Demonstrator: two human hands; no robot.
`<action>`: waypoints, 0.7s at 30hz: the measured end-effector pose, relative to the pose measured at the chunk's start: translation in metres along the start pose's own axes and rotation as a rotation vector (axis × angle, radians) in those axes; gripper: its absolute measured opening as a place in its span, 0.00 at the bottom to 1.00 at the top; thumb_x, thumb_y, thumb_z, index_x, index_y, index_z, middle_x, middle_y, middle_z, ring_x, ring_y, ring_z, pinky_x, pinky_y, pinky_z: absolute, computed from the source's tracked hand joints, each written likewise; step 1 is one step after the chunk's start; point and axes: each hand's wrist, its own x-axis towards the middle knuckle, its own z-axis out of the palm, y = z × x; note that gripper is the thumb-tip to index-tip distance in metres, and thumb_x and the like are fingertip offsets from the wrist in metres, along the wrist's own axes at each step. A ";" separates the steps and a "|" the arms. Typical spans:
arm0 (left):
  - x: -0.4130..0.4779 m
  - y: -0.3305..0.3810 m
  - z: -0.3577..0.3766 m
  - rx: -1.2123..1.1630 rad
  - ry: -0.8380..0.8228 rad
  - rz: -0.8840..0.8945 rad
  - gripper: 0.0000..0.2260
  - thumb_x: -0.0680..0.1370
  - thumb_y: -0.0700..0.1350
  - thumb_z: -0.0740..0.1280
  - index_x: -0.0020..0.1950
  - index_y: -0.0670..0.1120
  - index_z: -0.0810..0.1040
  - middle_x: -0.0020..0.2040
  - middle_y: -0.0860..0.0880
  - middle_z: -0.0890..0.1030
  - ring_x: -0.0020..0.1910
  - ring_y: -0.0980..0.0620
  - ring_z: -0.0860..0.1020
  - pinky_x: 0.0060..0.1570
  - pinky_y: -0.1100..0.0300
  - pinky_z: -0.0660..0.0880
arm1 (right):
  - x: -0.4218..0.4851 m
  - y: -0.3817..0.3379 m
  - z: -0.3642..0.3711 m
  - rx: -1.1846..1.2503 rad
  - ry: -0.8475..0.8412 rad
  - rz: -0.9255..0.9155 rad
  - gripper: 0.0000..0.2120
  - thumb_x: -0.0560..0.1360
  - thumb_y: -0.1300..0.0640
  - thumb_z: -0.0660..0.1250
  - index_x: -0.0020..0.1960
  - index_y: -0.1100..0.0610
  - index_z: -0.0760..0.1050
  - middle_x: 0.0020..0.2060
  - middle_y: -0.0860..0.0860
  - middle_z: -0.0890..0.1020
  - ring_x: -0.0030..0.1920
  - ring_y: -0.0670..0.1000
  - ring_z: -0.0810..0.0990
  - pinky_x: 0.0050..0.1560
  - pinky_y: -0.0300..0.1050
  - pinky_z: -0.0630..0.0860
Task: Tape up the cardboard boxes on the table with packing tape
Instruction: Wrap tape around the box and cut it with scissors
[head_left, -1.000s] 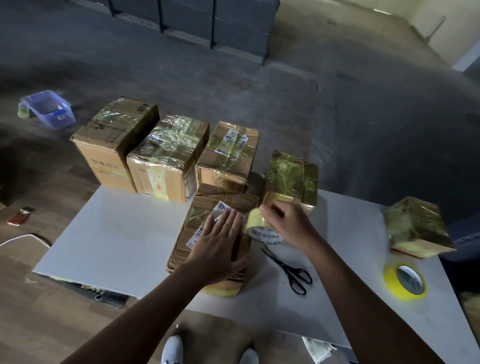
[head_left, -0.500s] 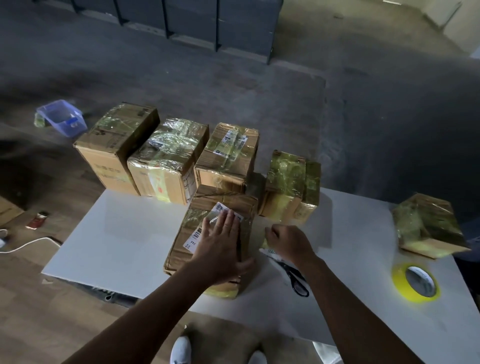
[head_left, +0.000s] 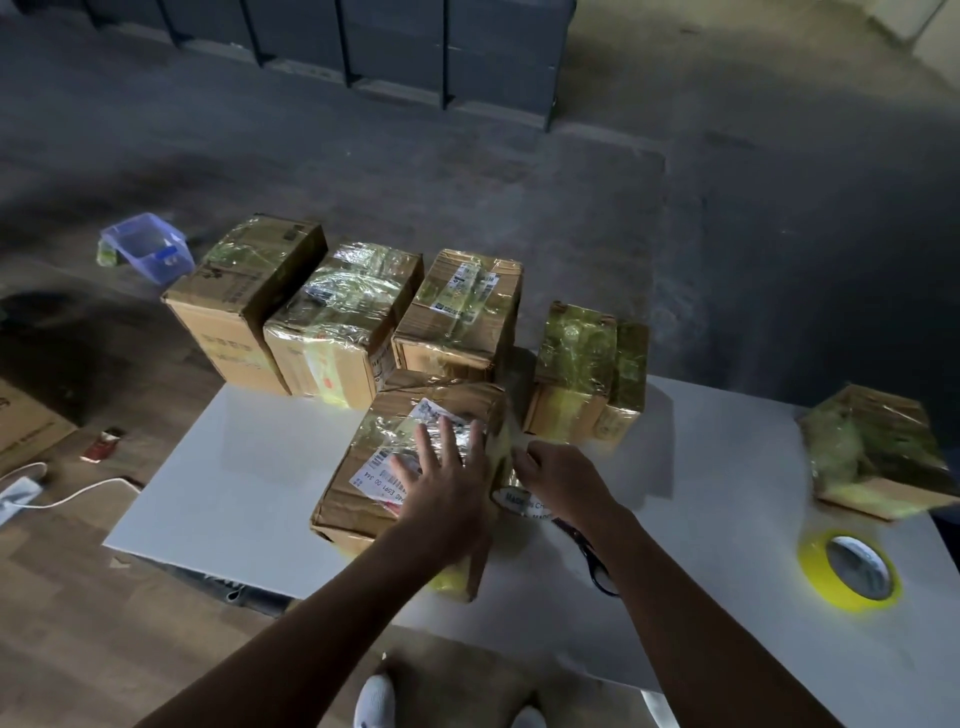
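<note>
White at the very bottom: two feet (head_left: 374, 701) in white footwear, toes just short of the near edge of the flat white table (head_left: 234, 467). Both bare forearms reach in over it. A pair of black-handled scissors (head_left: 597, 569) lies on the tabletop, mostly hidden under the right forearm.

And here's the action. The left hand (head_left: 447, 488) lies flat, fingers spread wide, pressing on top of the brown cardboard box with a white shipping label (head_left: 374, 441). That box sits mid-table, glossy with clear tape. Right beside it, the right hand (head_left: 563, 478) is curled round a roll of yellowish packing tape (head_left: 511, 499), held against the box's right side, its printed white core peeking out below the fingers. Whether a strip runs from roll to box is too blurred to call.

Out right, a bright yellow tape roll (head_left: 849, 569) lies flat, well apart from the hands. Beyond it, a small tape-wrapped cardboard box (head_left: 878, 452) sits near the table's right edge. Further back, four taped cardboard boxes (head_left: 337, 332) line up along the far edge.

Down on the floor to the left: a white power strip (head_left: 18, 493), a small red object (head_left: 104, 441) and a translucent blue plastic bin (head_left: 148, 247). Far back, dark grey shelving units (head_left: 389, 47).
</note>
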 end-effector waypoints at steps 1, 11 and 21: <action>-0.001 -0.004 -0.005 -0.051 -0.003 0.010 0.34 0.82 0.50 0.55 0.77 0.50 0.33 0.77 0.40 0.35 0.74 0.32 0.34 0.68 0.27 0.41 | -0.001 -0.004 -0.006 0.042 0.001 -0.012 0.20 0.80 0.46 0.58 0.31 0.52 0.69 0.28 0.49 0.74 0.32 0.51 0.74 0.33 0.43 0.63; -0.016 -0.046 -0.024 -0.631 0.056 0.031 0.33 0.80 0.38 0.55 0.73 0.69 0.46 0.80 0.49 0.43 0.78 0.41 0.43 0.72 0.35 0.56 | 0.006 -0.052 -0.043 0.144 0.023 -0.228 0.18 0.78 0.45 0.61 0.35 0.54 0.70 0.27 0.49 0.71 0.26 0.45 0.68 0.28 0.39 0.63; -0.007 -0.089 -0.017 0.090 0.103 0.108 0.29 0.82 0.52 0.50 0.79 0.49 0.39 0.80 0.50 0.42 0.78 0.43 0.49 0.73 0.42 0.57 | 0.015 -0.077 -0.006 0.220 0.033 -0.244 0.19 0.78 0.40 0.60 0.37 0.54 0.73 0.27 0.48 0.74 0.25 0.42 0.71 0.26 0.36 0.65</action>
